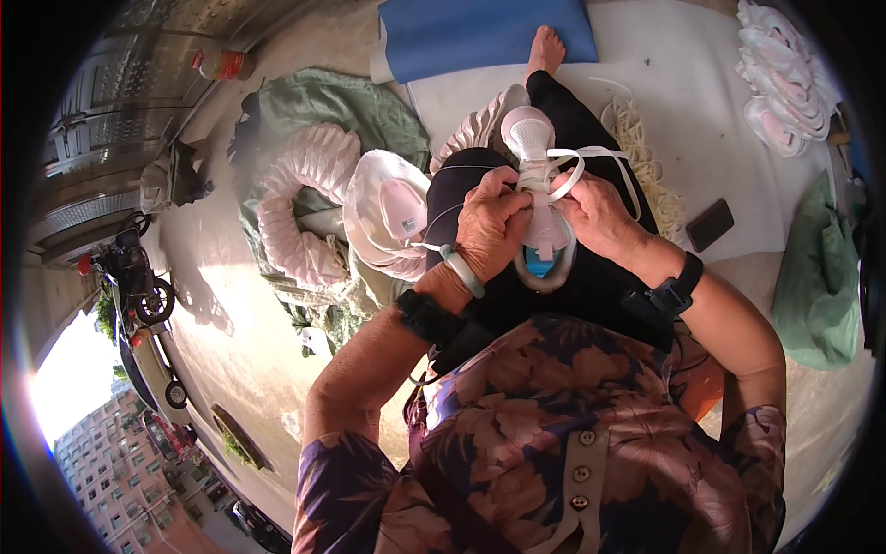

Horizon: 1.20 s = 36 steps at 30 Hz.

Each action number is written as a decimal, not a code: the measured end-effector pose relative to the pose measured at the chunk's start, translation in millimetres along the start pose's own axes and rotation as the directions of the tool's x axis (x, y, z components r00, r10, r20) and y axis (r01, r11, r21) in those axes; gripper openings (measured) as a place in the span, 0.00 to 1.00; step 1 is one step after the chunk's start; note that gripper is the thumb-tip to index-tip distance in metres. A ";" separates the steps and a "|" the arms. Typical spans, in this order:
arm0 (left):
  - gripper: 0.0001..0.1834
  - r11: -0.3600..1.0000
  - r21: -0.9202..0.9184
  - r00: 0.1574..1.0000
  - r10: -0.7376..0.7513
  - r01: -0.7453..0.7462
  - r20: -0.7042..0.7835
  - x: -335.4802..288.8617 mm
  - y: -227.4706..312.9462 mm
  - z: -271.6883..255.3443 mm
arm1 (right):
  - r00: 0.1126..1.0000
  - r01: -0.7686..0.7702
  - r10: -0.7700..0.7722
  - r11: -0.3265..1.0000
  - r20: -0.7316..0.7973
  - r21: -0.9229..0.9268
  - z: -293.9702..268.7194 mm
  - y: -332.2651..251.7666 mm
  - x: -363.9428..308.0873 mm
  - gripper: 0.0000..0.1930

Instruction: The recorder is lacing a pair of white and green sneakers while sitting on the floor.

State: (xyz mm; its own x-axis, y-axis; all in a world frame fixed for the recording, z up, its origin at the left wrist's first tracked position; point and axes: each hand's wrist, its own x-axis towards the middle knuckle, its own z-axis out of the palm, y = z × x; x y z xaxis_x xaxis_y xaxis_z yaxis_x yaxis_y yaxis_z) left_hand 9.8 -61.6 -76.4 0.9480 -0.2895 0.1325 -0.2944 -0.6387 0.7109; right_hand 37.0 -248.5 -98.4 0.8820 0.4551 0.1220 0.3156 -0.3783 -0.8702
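Note:
A pale pink and white shoe upper (530, 137) lies across my lap, its toe pointing away from me. My left hand (491, 224) is closed, fingers pinching the upper's left edge beside the tongue (545, 229). On the other side, my right hand (598, 218) pinches a flat white shoelace (591, 151) close to the lacing rows. The lace loops up and trails to the right over my dark trouser leg. Both sets of fingertips nearly meet over the tongue; the exact eyelet is hidden. The upper's grey-white collar (543, 279) curves toward my waist.
Nested stacks of white uppers (305, 198) lie left on green sacking (355, 106), with another pile (784, 78) far right. Loose laces (637, 152) and a dark phone (710, 225) are right of my leg. A green bag (817, 286) and blue sheet (489, 37) lie farther off.

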 end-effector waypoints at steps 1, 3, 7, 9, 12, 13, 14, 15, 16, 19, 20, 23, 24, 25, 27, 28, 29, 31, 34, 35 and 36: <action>0.11 1.000 0.000 1.000 -0.008 0.008 -0.012 0.2 0.2 0.4 | 1.000 -0.010 0.010 0.999 -0.002 -0.031 0.2 -0.3 1.0 0.07; 0.11 1.000 -0.008 1.000 -0.005 0.004 -0.023 0.4 0.6 0.7 | 0.999 -0.037 0.037 0.999 -0.011 0.016 0.0 -2.0 2.2 0.06; 0.11 0.999 -0.045 1.000 -0.010 0.009 -0.014 0.3 1.3 -1.3 | 0.979 -0.195 0.188 0.975 0.077 0.110 -3.9 -6.0 3.8 0.05; 0.12 0.999 -0.045 1.000 -0.013 0.013 0.001 0.5 1.7 -2.2 | 0.969 -0.241 0.228 0.956 0.092 0.168 -7.8 -6.9 4.1 0.05; 0.13 0.999 -0.049 1.000 -0.002 0.003 0.018 1.9 2.3 -3.6 | 0.946 -0.323 0.286 0.878 0.152 0.354 -11.6 -7.7 5.0 0.06; 0.13 0.998 -0.060 1.000 0.019 -0.018 0.018 2.6 2.5 -3.6 | 0.931 -0.364 0.305 0.803 0.199 0.472 -12.6 -7.3 5.5 0.06; 0.13 0.998 -0.060 1.000 0.016 -0.015 0.024 3.2 2.6 -3.6 | 0.932 -0.363 0.305 0.803 0.199 0.472 -13.1 -6.6 6.0 0.06; 0.13 0.998 -0.067 1.000 0.019 -0.018 0.023 3.7 2.9 -3.5 | 0.921 -0.389 0.314 0.774 0.231 0.500 -13.1 -5.8 6.6 0.07; 0.14 0.997 -0.074 0.999 0.023 -0.022 0.023 4.0 3.1 -3.5 | 0.910 -0.413 0.323 0.741 0.259 0.530 -12.9 -4.9 6.9 0.07; 0.14 0.998 -0.057 0.999 0.039 -0.037 0.035 5.4 2.9 -3.7 | 0.930 -0.367 0.299 0.782 0.213 0.504 -11.5 -2.2 7.2 0.07; 0.14 0.998 -0.054 0.999 0.035 -0.033 0.035 5.1 2.9 -4.0 | 0.938 -0.346 0.276 0.786 0.209 0.512 -10.7 -2.0 6.5 0.07; 0.15 0.995 -0.094 0.998 0.031 -0.026 0.050 5.9 2.1 -3.4 | 0.938 -0.347 0.305 0.819 0.166 0.457 -9.0 -2.9 5.2 0.07; 0.14 0.995 -0.101 0.998 0.018 -0.012 0.054 6.0 1.9 -2.9 | 0.939 -0.343 0.312 0.833 0.142 0.434 -8.5 -4.2 4.7 0.07; 0.14 0.994 -0.108 0.998 -0.002 0.008 0.060 6.2 1.8 -2.3 | 0.941 -0.337 0.316 0.847 0.120 0.411 -8.4 -5.2 4.7 0.07; 0.13 0.997 -0.079 0.999 0.000 0.003 0.043 5.9 2.2 -1.4 | 0.935 -0.354 0.336 0.848 0.117 0.395 -8.5 -8.5 4.3 0.07; 0.13 0.998 -0.056 1.000 0.003 -0.002 0.030 5.8 2.3 -1.3 | 0.928 -0.370 0.357 0.850 0.108 0.375 -8.8 -9.6 4.8 0.06; 0.13 0.999 -0.054 1.000 0.001 0.000 0.026 5.7 2.5 -1.4 | 0.929 -0.368 0.353 0.851 0.111 0.374 -9.3 -10.6 5.5 0.06; 0.12 0.998 -0.063 0.999 -0.022 0.024 0.031 6.3 2.9 -1.4 | 0.938 -0.346 0.336 0.902 0.084 0.258 -11.4 -11.7 5.8 0.06; 0.11 0.998 -0.064 1.000 -0.005 0.007 0.027 8.3 3.1 -1.4 | 0.942 -0.330 0.325 0.858 0.080 0.394 -14.4 -11.9 6.4 0.07; 0.11 0.998 -0.055 1.000 0.012 -0.011 0.018 8.0 3.2 -1.7 | 0.946 -0.319 0.315 0.865 0.076 0.387 -14.4 -12.2 6.7 0.07; 0.11 0.998 -0.058 1.000 0.010 -0.008 0.020 7.5 3.2 -2.1 | 0.952 -0.303 0.294 0.879 0.080 0.368 -14.0 -12.5 7.3 0.07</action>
State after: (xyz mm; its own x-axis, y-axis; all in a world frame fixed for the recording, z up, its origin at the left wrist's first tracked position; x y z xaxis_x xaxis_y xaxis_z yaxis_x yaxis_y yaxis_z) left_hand 16.3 -64.3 -71.7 0.9425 -0.3097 0.1254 -0.2947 -0.5935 0.7489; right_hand 44.3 -251.7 -80.0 0.9049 0.3866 -0.1780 -0.1181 -0.1736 -0.9777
